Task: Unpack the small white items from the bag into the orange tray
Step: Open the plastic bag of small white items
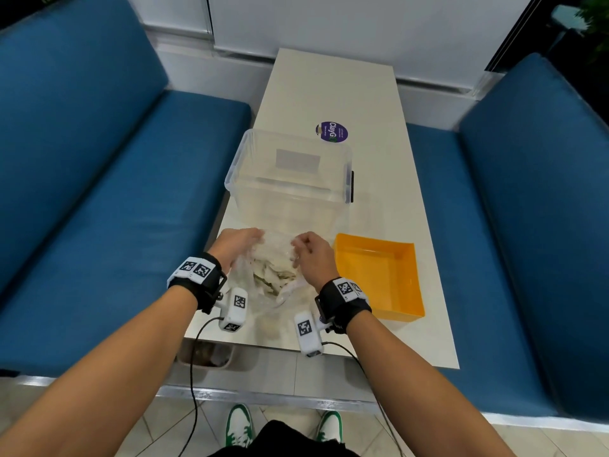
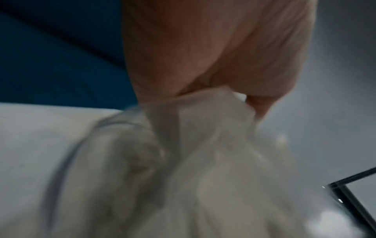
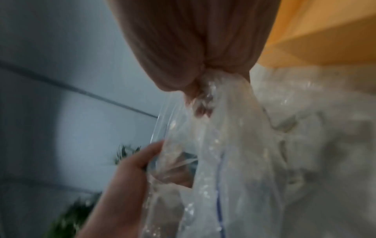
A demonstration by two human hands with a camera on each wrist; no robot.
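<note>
Crinkled clear plastic bag (image 1: 263, 275) of small white items (image 1: 272, 278), on the table beside the orange plastic tray (image 1: 403, 255), pinched at its mouth by left hand (image 1: 235, 244) and right hand (image 1: 311, 255); rims best parted evenly.

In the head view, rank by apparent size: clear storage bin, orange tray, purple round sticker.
1. Clear storage bin, largest.
2. Orange tray. It sits nearer the camera, so this gap is unsure.
3. Purple round sticker, clearly smallest.

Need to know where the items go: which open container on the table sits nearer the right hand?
The orange tray, just beside the right hand; the clear plastic bin stands farther back.
</note>
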